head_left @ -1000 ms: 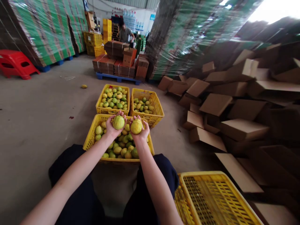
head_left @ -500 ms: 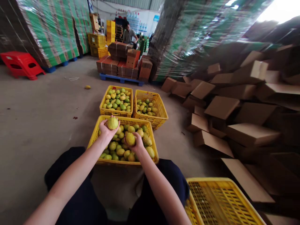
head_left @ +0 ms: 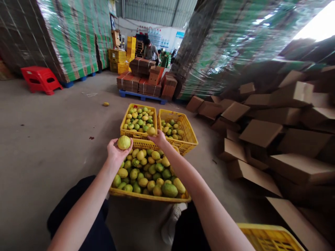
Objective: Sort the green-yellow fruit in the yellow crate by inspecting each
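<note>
In my left hand (head_left: 117, 152) rests a round yellow-green fruit (head_left: 124, 142), cradled in the palm with fingers curled around it. This hand is above the left rim of the near yellow crate (head_left: 150, 197), which is full of lemon-like green and yellow fruit (head_left: 143, 182). My right hand (head_left: 158, 138) reaches farther forward, slightly blurred, gripping another yellow fruit (head_left: 151, 131) at the front edge of the back left crate (head_left: 138, 133). That crate is heaped with similar fruit. Beside it, the back right crate (head_left: 190, 136) holds fewer.
Loose cardboard boxes (head_left: 261, 133) are piled on the right. Part of another yellow crate (head_left: 269, 237) shows at bottom right. A red stool (head_left: 42, 79), a single fruit on the floor (head_left: 105, 104), a loaded blue pallet (head_left: 142, 97) and a person (head_left: 150, 51) are farther off.
My right hand has moved forward with a fruit, from over the near crate to the back left crate's edge. My left hand still holds its fruit. The view has tilted up and turned left.
</note>
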`<state>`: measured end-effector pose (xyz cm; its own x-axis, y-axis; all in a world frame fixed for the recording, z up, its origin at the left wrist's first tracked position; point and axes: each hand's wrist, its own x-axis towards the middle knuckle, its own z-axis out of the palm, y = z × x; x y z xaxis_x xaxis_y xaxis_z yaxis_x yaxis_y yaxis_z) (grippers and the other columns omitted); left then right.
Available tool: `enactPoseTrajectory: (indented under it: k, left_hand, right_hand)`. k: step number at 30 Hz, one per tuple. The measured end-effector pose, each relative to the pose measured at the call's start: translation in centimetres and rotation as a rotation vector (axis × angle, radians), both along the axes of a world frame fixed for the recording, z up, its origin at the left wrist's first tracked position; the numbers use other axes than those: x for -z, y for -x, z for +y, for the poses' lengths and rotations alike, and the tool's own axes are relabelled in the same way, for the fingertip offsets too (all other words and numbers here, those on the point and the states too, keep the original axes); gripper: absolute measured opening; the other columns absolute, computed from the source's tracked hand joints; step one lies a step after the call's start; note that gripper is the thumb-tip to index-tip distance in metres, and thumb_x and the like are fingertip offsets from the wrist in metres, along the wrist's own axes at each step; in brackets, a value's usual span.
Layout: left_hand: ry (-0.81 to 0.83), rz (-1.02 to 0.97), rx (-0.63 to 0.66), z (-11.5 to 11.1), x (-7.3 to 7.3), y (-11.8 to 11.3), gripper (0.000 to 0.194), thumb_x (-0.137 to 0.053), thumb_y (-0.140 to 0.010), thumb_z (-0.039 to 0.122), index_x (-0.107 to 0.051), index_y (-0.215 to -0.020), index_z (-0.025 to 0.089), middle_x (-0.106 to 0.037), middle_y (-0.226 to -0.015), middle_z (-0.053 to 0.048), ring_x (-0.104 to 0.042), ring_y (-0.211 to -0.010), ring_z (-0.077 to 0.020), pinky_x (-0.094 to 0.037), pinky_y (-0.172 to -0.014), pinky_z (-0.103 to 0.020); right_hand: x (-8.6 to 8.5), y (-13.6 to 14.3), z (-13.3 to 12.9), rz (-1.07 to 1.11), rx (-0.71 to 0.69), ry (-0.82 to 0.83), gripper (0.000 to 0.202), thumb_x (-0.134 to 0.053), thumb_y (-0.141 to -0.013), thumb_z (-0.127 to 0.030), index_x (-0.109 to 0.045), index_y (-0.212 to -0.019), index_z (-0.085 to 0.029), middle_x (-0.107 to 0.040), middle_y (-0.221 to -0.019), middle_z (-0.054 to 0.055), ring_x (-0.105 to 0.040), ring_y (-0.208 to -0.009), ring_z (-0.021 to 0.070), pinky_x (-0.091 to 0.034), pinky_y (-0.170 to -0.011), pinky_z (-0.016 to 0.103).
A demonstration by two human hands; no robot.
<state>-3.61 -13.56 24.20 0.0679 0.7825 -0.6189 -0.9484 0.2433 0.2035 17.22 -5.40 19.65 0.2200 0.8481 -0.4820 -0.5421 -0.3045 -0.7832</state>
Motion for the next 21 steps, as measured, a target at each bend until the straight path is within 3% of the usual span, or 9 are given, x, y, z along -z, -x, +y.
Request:
enactPoseTrajectory:
  k: [2, 4, 6, 10, 13, 18, 21]
  left_hand:
    - [-0.002, -0.008, 0.016, 0.1, 0.4, -0.2, 0.02, -0.047, -0.082, 0.018, -0.058, -0.099, 0.017, -0.064, -0.085, -0.009, -0.069, -0.079, -0.0231, -0.064, -0.058, -0.034]
    - [-0.002, -0.004, 0.027, 0.1, 0.7, -0.4, 0.019, -0.048, -0.081, 0.018, -0.057, -0.098, 0.018, -0.064, -0.085, -0.008, -0.069, -0.077, -0.0224, -0.064, -0.058, -0.034]
    - [0.006, 0.01, 0.039, 0.0, 0.7, -0.5, 0.018, -0.049, -0.08, 0.017, -0.057, -0.096, 0.019, -0.065, -0.086, -0.008, -0.069, -0.076, -0.0223, -0.064, -0.059, -0.034]
    - [0.013, 0.028, 0.05, -0.4, 0.5, -0.5, 0.015, -0.049, -0.08, 0.018, -0.057, -0.094, 0.019, -0.065, -0.087, -0.008, -0.069, -0.078, -0.0228, -0.064, -0.06, -0.036]
    - [0.013, 0.057, 0.055, -0.6, 0.5, -0.6, 0.015, -0.05, -0.08, 0.018, -0.057, -0.093, 0.019, -0.065, -0.086, -0.009, -0.068, -0.079, -0.0233, -0.064, -0.059, -0.036]
    - [0.034, 0.124, 0.072, -0.9, 1.3, -1.4, 0.013, -0.05, -0.083, 0.017, -0.058, -0.092, 0.018, -0.065, -0.088, -0.008, -0.068, -0.083, -0.0223, -0.064, -0.063, -0.034]
    - [0.004, 0.209, 0.032, -1.0, 3.0, -2.2, 0.01, -0.048, -0.086, 0.016, -0.058, -0.088, 0.018, -0.065, -0.089, -0.007, -0.068, -0.084, -0.0199, -0.065, -0.071, -0.035]
  right_hand:
    - [-1.8, 0.0, 2.8, -0.042, 0.009, 0.071, 0.036, -0.06, -0.099, -0.04, -0.059, -0.127, -0.017, -0.065, -0.12, 0.009, -0.068, -0.097, 0.0197, -0.06, -0.081, 0.038]
    - [-2.2, 0.0, 3.1, -0.078, -0.018, 0.129, 0.03, -0.052, -0.103, -0.038, -0.058, -0.125, -0.019, -0.066, -0.111, 0.007, -0.068, -0.089, 0.0172, -0.06, -0.074, 0.033]
    - [-1.3, 0.1, 1.1, -0.103, -0.088, 0.188, 0.023, -0.047, -0.104, -0.032, -0.058, -0.118, -0.018, -0.067, -0.099, 0.005, -0.068, -0.079, 0.0153, -0.058, -0.067, 0.029]
    - [2.4, -0.6, -4.9, -0.119, -0.276, 0.326, 0.014, -0.051, -0.098, -0.019, -0.063, -0.099, -0.011, -0.069, -0.08, 0.007, -0.066, -0.064, 0.0175, -0.054, -0.061, 0.03]
    - [4.2, -1.8, -7.9, -0.116, -0.324, 0.385, 0.013, -0.05, -0.095, -0.015, -0.063, -0.094, -0.013, -0.069, -0.073, 0.006, -0.066, -0.059, 0.0179, -0.054, -0.059, 0.03]
    - [4.1, -3.8, -10.1, -0.047, -0.224, 0.308, 0.01, -0.051, -0.09, -0.014, -0.06, -0.09, -0.017, -0.068, -0.07, 0.002, -0.064, -0.054, 0.0148, -0.054, -0.058, 0.026]
    - [3.9, -3.9, -11.1, 0.026, -0.126, 0.222, 0.011, -0.056, -0.082, -0.009, -0.059, -0.082, -0.019, -0.066, -0.067, 0.001, -0.063, -0.055, 0.0135, -0.053, -0.058, 0.024]
